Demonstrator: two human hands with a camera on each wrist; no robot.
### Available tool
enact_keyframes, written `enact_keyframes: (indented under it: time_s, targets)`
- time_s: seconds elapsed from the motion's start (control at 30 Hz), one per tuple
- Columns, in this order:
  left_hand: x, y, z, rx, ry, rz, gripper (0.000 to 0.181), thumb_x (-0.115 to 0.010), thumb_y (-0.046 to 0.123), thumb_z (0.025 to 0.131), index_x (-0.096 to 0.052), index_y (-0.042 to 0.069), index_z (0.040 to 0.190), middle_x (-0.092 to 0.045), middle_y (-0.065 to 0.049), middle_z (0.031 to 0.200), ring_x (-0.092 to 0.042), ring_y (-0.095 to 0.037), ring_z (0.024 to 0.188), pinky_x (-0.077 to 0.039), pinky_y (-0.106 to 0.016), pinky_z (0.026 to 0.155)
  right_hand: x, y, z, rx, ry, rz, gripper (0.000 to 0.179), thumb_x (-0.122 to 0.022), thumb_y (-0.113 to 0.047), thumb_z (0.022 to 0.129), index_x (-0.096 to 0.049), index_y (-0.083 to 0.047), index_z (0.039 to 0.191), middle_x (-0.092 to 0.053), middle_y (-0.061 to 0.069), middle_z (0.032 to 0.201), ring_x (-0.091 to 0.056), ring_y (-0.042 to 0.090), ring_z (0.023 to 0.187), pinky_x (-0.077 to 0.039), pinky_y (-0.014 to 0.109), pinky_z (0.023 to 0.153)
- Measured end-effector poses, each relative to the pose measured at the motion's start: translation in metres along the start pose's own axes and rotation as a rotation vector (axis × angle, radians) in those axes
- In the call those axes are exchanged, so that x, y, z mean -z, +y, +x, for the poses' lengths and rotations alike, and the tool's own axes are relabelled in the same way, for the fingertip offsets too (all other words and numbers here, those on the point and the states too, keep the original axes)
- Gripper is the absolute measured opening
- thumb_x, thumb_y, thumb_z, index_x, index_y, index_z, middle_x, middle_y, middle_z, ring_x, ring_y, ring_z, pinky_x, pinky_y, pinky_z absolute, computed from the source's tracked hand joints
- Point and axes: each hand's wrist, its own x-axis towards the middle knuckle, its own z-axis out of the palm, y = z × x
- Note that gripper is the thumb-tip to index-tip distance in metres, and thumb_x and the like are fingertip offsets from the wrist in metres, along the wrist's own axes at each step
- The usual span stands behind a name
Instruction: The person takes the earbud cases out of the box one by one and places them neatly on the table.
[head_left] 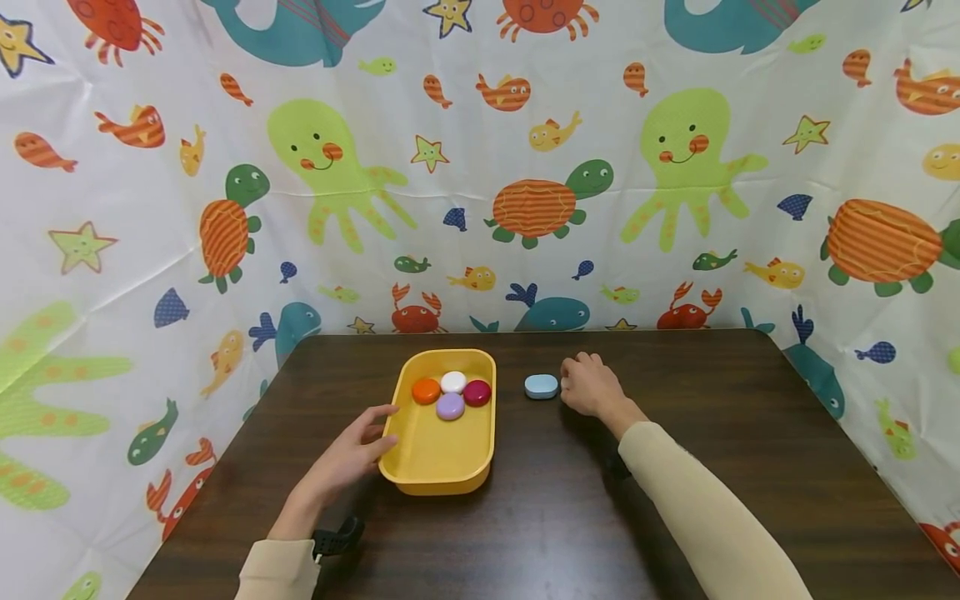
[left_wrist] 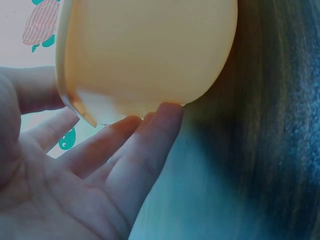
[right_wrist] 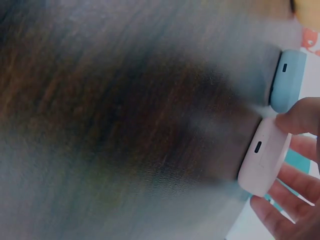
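Note:
A yellow tub (head_left: 435, 454) stands left of the middle of the table, and my left hand (head_left: 351, 457) holds its left side. In the left wrist view the thumb reaches over the rim and the fingers (left_wrist: 145, 160) lie against the outer wall. My right hand (head_left: 591, 385) pinches a pale pink earbud-style charging case (right_wrist: 265, 155) with a small port, its thumb on one end and its fingers along the far side. The head view hides this pink case behind the hand. Just left of it lies a similar light blue case (head_left: 541, 386).
Inside the tub, towards its far end, sit an orange case (head_left: 426, 391), a white case (head_left: 453, 382), a crimson case (head_left: 477, 392) and a lavender case (head_left: 450, 407). A sea-animal cloth (head_left: 465, 150) hangs behind the dark wooden table (head_left: 525, 533) and along its sides.

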Motion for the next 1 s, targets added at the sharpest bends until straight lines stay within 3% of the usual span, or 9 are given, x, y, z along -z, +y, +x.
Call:
enact_keyframes:
  time_s: [0.2,0.5,1.0]
  targets:
    - [-0.001,0.000,-0.001,0.002,-0.001,0.011,0.056,-0.059,0.021,0.104,-0.035,0.013,0.154,-0.039,-0.029,0.152,-0.055,-0.042,0.126,-0.053,-0.052,0.098,0.002,-0.001,-0.002,-0.006,-0.017,0.016,0.017,-0.061,-0.018,0.097,-0.067,-0.008,0.110,-0.057,0.012,0.108,-0.050,0.032,0.102,-0.052,0.050,0.085]
    - [0.000,0.000,-0.002,-0.001,-0.006,0.009,0.057,-0.059,0.021,0.104,-0.034,0.014,0.154,-0.037,-0.028,0.154,-0.053,-0.044,0.129,-0.052,-0.052,0.100,0.020,-0.007,-0.004,-0.012,-0.056,0.056,0.027,-0.058,-0.016,0.097,-0.067,-0.004,0.119,-0.059,0.015,0.116,-0.051,0.035,0.108,-0.051,0.054,0.091]
    - [-0.001,-0.001,0.000,0.002,-0.001,0.010,0.055,-0.057,0.021,0.105,-0.034,0.012,0.154,-0.039,-0.030,0.152,-0.055,-0.043,0.126,-0.054,-0.051,0.097,0.033,-0.032,-0.009,0.038,0.057,0.121,0.032,-0.063,-0.018,0.095,-0.067,-0.004,0.124,-0.062,0.013,0.118,-0.056,0.033,0.112,-0.053,0.051,0.090]
